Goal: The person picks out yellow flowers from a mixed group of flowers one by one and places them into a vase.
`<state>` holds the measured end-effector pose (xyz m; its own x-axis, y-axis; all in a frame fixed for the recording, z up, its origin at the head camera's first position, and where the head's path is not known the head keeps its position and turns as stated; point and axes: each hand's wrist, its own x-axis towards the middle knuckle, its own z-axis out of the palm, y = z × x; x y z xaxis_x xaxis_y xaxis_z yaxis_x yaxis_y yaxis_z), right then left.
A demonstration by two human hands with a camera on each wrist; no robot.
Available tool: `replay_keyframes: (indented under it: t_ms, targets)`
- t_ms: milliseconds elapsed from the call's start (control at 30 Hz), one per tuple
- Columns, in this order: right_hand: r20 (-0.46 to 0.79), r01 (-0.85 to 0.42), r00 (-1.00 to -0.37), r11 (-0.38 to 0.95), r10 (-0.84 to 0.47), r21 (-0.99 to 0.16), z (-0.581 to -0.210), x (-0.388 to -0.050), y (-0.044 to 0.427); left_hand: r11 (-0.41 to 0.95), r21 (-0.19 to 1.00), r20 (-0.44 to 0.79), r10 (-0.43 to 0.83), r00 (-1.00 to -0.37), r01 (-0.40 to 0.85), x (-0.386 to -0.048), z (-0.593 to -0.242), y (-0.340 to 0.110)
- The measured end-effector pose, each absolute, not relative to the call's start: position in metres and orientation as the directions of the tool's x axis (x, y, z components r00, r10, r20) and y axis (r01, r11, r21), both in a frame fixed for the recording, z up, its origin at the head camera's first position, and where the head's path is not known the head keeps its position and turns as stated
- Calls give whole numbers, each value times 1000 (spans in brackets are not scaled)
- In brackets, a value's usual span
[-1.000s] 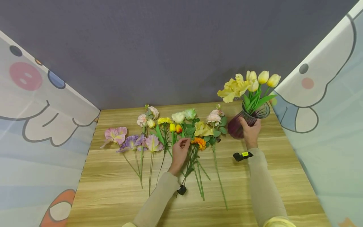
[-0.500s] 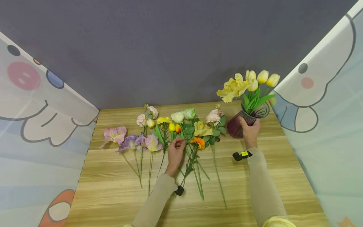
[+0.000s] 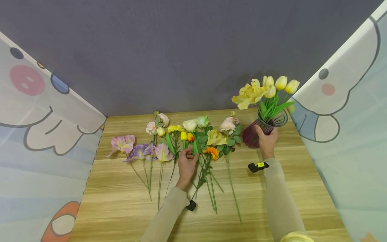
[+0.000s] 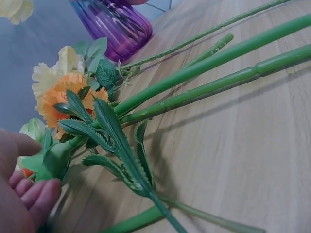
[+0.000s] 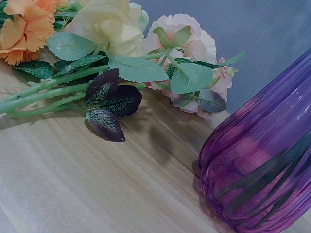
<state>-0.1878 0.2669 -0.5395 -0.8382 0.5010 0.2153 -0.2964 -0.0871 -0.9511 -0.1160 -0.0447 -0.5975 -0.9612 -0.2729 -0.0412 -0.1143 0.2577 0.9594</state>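
My right hand point(image 3: 268, 141) grips the neck of a purple ribbed glass vase point(image 3: 252, 134), tilted on the table. White-yellow tulips point(image 3: 281, 82) and a ruffled yellow flower point(image 3: 249, 94) stand in it. Among the loose stems, my left hand point(image 3: 186, 166) reaches below a red-yellow tulip point(image 3: 190, 137) and a yellow tulip point(image 3: 183, 135). In the left wrist view, a broad green leaf point(image 4: 54, 162) shows between the thumb and the bent fingers, which stay apart. An orange carnation point(image 3: 212, 152) lies just right of that hand. The right wrist view shows the vase base, with the hand out of frame.
Pink and purple irises point(image 3: 140, 152) lie at the left of the wooden table point(image 3: 115, 208). Pale pink roses point(image 3: 228, 125), cream and green blooms point(image 3: 189, 125) and a ruffled yellow flower point(image 3: 215, 137) lie toward the back. A grey wall point(image 3: 181, 60) rises behind.
My left hand has shifted left, from beside the orange carnation to below the red-yellow tulip, and its fingers have parted slightly. The right hand keeps its hold on the vase.
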Motion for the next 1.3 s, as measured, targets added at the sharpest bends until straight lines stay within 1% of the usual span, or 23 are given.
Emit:
replay_keyframes:
  t_ms: [133,200,533,700,833,1033,1133,1300]
  targets:
    - [200,-279,-838,-84,508,-957,-538,-186,267,345,929,-45,-257,-965,-135,-115,-595,-43]
    - [200,-276,-838,-79,508,-958,-539,-186,267,366,920,-48,-248,-968,-139,-115,-594,-42]
    - [255,-326,-816,-49,518,-944,-541,-189,265,377,908,-101,-227,-969,-183,-116,-589,-36]
    - [255,-324,-815,-44,521,-945,-541,-188,265,376,906,-111,-236,-966,-195,-117,-591,-36]
    - [257,-326,-813,-43,522,-944,-543,-190,266,351,915,-120,-234,-965,-198,-117,-591,-37]
    - [261,-325,-809,-30,527,-945,-561,-200,275,289,930,-162,-230,-959,-227,-118,-589,-39]
    - [264,-328,-802,-25,536,-944,-566,-203,277,221,941,-203,-233,-951,-255,-121,-591,-41]
    - [274,-338,-792,-19,545,-941,-567,-204,277,50,954,-276,-231,-933,-295,-125,-591,-44]
